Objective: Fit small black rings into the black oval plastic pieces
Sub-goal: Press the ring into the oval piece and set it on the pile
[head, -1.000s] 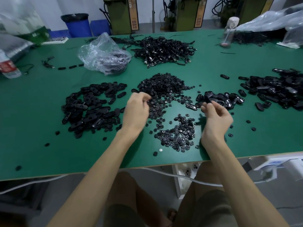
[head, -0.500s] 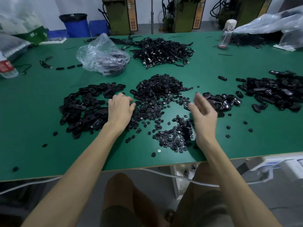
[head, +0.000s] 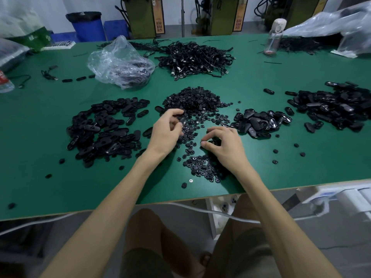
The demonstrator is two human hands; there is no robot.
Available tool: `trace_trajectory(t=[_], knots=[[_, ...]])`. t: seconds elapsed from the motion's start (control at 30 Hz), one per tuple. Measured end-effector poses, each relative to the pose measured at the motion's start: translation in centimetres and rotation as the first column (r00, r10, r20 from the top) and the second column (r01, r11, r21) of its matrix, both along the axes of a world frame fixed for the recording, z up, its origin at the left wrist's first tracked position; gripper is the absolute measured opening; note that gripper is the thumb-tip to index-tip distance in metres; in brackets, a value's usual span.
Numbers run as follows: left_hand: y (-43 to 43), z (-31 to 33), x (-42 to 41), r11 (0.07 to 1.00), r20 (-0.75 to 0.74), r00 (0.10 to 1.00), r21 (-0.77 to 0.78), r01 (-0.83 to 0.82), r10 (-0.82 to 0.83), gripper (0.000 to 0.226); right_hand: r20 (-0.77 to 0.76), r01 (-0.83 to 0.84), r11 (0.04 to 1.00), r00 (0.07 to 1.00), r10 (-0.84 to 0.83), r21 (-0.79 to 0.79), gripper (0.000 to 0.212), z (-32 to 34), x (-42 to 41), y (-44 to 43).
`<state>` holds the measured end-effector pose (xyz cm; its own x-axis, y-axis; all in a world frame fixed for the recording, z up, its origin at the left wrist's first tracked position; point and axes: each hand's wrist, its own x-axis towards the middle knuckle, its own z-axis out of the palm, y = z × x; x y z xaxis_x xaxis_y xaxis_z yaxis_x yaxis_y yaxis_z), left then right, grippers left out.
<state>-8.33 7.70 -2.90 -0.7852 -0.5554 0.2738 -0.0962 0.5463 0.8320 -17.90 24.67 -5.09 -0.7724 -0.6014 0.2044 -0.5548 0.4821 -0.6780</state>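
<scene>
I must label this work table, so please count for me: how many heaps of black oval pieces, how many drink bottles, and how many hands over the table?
Heaps of oval pieces: 3 (left, middle right, far right)
Bottles: 2 (left edge, back right)
Hands: 2 (left hand, right hand)
Total: 7

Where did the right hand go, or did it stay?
Yes: the right hand moved left, from the black oval plastic pieces onto the small black rings.
</scene>
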Motion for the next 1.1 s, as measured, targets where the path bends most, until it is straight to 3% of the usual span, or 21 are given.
trace_trajectory(t=[0.17,0.27,0.4,0.63,0.87,1.1], knots=[[2.1,0.0,-0.6,0.972,-0.150,0.980,0.179,0.153,-0.127,0.032,-0.008,-0.002,1.000,1.000,0.002,0.001,0.016,0.1,0.1,-0.1],[2.5,-0.8,-0.9,0.931,-0.170,0.983,0.342,0.126,-0.071,0.028,0.012,-0.049,0.997,0.999,0.049,-0.055,0.020,0.4,0.4,0.1],[2.2,-1.8,-1.0,0.856,-0.221,0.974,0.512,0.073,0.049,0.013,0.011,-0.100,0.995,0.995,0.099,0.030,0.021,0.4,0.5,0.0],[2.2,-2.1,-0.8,0.856,-0.256,0.966,0.508,0.098,0.041,0.013,0.022,-0.059,0.998,0.998,0.059,-0.022,0.017,0.2,0.1,-0.1],[2.5,-2.0,-0.4,0.904,-0.304,0.953,0.403,0.144,-0.016,0.016,0.103,0.084,0.932,0.993,-0.051,-0.352,0.015,0.3,0.5,0.3],[2.6,-2.0,-0.4,0.893,-0.309,0.949,0.410,0.186,-0.055,0.016,0.114,0.052,0.921,0.993,-0.008,-0.387,0.023,0.3,0.8,0.6]])
